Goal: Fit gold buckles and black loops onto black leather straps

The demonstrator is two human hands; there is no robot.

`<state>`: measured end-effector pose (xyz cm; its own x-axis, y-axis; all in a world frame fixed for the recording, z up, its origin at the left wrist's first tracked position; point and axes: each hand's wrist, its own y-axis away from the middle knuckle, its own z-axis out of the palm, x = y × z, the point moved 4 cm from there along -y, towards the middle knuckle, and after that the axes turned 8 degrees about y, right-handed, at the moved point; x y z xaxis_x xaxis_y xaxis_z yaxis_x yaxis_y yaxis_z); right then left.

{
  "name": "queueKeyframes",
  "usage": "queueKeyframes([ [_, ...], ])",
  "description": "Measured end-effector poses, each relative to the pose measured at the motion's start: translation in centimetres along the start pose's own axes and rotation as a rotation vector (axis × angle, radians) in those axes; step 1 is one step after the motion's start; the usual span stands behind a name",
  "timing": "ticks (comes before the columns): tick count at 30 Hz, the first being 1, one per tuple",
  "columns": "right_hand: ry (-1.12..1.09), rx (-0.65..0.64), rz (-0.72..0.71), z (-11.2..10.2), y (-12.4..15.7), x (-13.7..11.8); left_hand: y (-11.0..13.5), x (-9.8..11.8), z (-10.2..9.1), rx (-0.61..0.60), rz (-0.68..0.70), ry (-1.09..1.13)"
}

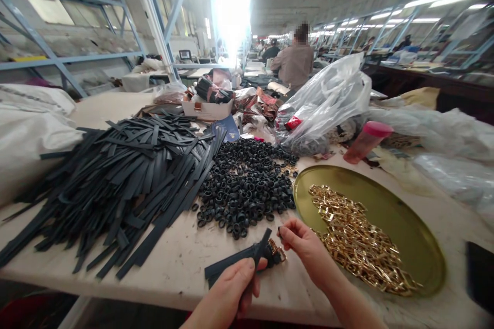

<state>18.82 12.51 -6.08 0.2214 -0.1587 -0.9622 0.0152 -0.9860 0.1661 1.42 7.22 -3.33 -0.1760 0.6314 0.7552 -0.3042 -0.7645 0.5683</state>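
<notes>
My left hand (231, 288) is closed on a dark leather strap (235, 262) that carries a gold buckle (277, 254) at its end, just above the table's front edge. My right hand (304, 244) pinches beside the buckle; what its fingertips hold is too small to make out. A pile of small black loops (243, 185) lies just beyond both hands. A round gold tray (405, 211) with a heap of gold buckles (358, 241) sits to the right of my right hand.
A big pile of dark straps (116, 180) covers the table's left. Behind are a white box (206, 109), a clear plastic bag (328, 97), a pink-capped bottle (366, 141) and white sacks (31, 128). A person in a brown top (295, 64) works further back.
</notes>
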Motion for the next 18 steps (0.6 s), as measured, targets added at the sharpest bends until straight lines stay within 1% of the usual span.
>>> queueKeyframes([
  [2, -0.421, -0.039, 0.134, 0.7, 1.3, -0.1, -0.1, -0.2, 0.3, -0.03, 0.013, -0.072],
  [3, -0.587, -0.06, 0.187, 1.1, 2.0, -0.1, -0.1, -0.4, 0.5, -0.036, 0.026, -0.1],
  [5, -0.769, -0.088, 0.244, 1.8, 3.0, -0.2, -0.2, -0.6, 0.8, -0.024, 0.076, -0.142],
  [7, -0.883, -0.059, 0.279, 2.2, 3.7, 0.0, -0.2, -0.9, 1.1, -0.017, 0.107, -0.173],
  [10, -0.987, 0.022, 0.341, 2.4, 4.5, 0.5, 0.2, -1.7, 1.5, -0.031, 0.091, -0.173],
  [12, -1.006, 0.052, 0.366, 2.6, 5.0, 0.6, 0.5, -2.2, 1.7, -0.036, 0.059, -0.153],
  [15, -0.943, 0.034, 0.347, 3.0, 5.9, 0.1, 1.1, -2.7, 1.8, -0.018, 0.013, -0.153],
  [18, -0.802, 0.028, 0.293, 3.1, 6.6, -0.4, 1.5, -2.7, 1.9, -0.024, -0.004, -0.197],
])
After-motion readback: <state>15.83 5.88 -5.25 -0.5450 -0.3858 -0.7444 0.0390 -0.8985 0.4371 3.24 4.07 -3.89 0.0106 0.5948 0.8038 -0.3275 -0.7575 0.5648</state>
